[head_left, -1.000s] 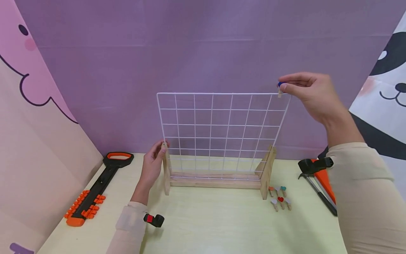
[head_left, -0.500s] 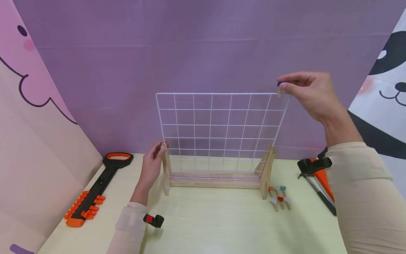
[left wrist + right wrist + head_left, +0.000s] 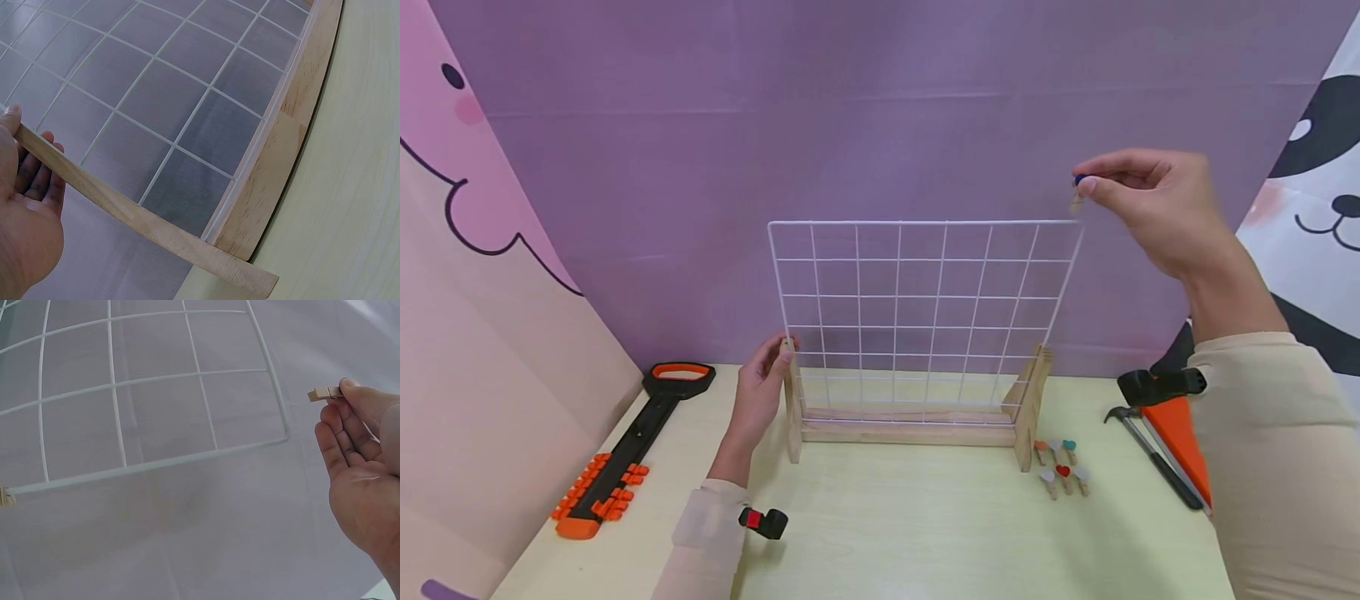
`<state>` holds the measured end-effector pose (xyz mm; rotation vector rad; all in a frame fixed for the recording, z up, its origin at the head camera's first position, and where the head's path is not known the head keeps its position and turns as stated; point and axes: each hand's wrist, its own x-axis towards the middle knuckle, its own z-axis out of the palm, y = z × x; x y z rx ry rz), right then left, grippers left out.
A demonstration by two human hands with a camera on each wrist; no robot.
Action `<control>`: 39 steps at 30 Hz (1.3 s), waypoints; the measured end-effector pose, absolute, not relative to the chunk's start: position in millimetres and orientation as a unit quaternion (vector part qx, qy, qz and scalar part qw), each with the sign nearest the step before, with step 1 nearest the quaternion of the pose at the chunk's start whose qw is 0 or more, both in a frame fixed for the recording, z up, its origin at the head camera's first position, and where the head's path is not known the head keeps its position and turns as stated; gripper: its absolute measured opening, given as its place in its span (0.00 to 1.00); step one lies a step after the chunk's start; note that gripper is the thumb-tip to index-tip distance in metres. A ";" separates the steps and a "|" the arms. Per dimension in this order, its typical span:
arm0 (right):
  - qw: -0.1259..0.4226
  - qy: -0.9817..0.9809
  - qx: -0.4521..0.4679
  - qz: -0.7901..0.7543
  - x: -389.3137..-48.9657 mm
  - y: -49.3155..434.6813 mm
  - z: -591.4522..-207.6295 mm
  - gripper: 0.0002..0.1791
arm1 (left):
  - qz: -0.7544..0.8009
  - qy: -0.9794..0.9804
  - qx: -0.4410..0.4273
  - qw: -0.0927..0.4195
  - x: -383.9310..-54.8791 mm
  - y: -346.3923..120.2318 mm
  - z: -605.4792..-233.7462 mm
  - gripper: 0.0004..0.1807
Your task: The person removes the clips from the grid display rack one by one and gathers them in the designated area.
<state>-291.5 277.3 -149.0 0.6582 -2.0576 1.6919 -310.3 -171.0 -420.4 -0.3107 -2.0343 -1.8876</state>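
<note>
My right hand pinches a small wooden clothespin with a blue top between thumb and fingers. In the head view the clothespin hangs just above the top right corner of a white wire grid; the right wrist view shows a gap between them. The grid stands upright in a wooden stand. At the stand's left side, my left hand grips the top of the wooden upright, thumb on one side and fingers on the other.
Several heart-topped clothespins lie beside the stand's right foot. A hammer and an orange-and-black tool lie at the right. On the left is a black-and-orange tool holder. A purple backdrop rises behind.
The clothespin in my right hand has come off the grid's top bar, moving up and to the right. My left hand keeps its place on the upright.
</note>
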 end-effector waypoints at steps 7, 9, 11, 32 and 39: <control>0.224 -0.800 0.201 0.519 -279.4 287.0 -151.1 0.14 | -0.669 -0.714 -0.111 0.172 -309.6 -170.9 -420.4 0.21; 0.230 -0.816 0.193 0.494 -275.7 290.9 -152.7 0.15 | -0.669 -0.714 -0.113 0.171 -310.2 -170.8 -420.6 0.21; 0.232 -0.823 0.187 0.483 -273.1 295.0 -154.9 0.15 | -0.668 -0.715 -0.113 0.172 -310.7 -170.7 -420.5 0.23; 0.222 -0.860 0.132 0.441 -260.9 338.8 -209.1 0.17 | -0.663 -0.724 -0.101 0.161 -316.0 -169.5 -420.3 0.26; 0.193 -0.878 0.127 0.419 -259.6 348.2 -236.5 0.19 | -0.668 -0.715 -0.114 0.173 -315.9 -167.8 -419.4 0.24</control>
